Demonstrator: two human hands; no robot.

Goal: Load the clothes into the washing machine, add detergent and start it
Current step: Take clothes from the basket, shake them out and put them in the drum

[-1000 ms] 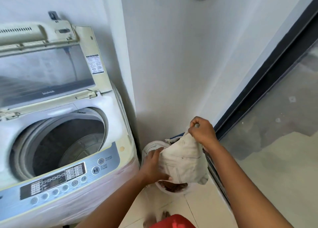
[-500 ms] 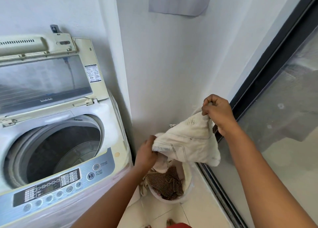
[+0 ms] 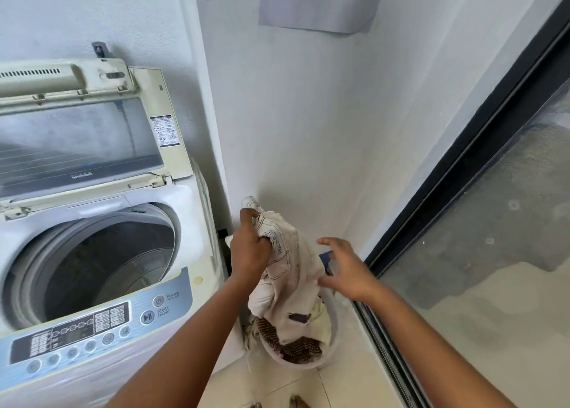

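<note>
White walls meet in a corner, and the washing machine (image 3: pixel 101 253) stands against them with its lid (image 3: pixel 83 136) tipped up and its round drum (image 3: pixel 101 272) open and dark inside. Just to the right of the washing machine, low on the pale floor tiles (image 3: pixel 348 386), sits a white laundry basket (image 3: pixel 328 346) with more clothes in it, and a brown checked cloth (image 3: pixel 296 346) shows near the top. Above the basket, close to the washing machine's right side, hangs a cream garment (image 3: pixel 293 272) with dark stitching. The left hand (image 3: pixel 249 250) grips the top of this garment in a tight bunch, so it dangles down to the basket. The right hand (image 3: pixel 348 269) is further right of the washing machine, with fingers spread wide and holding nothing, its thumb just beside the cloth. Far right of the washing machine runs a dark-framed glass door (image 3: pixel 493 222). A grey sheet (image 3: pixel 317 0) hangs high on the wall.
</note>
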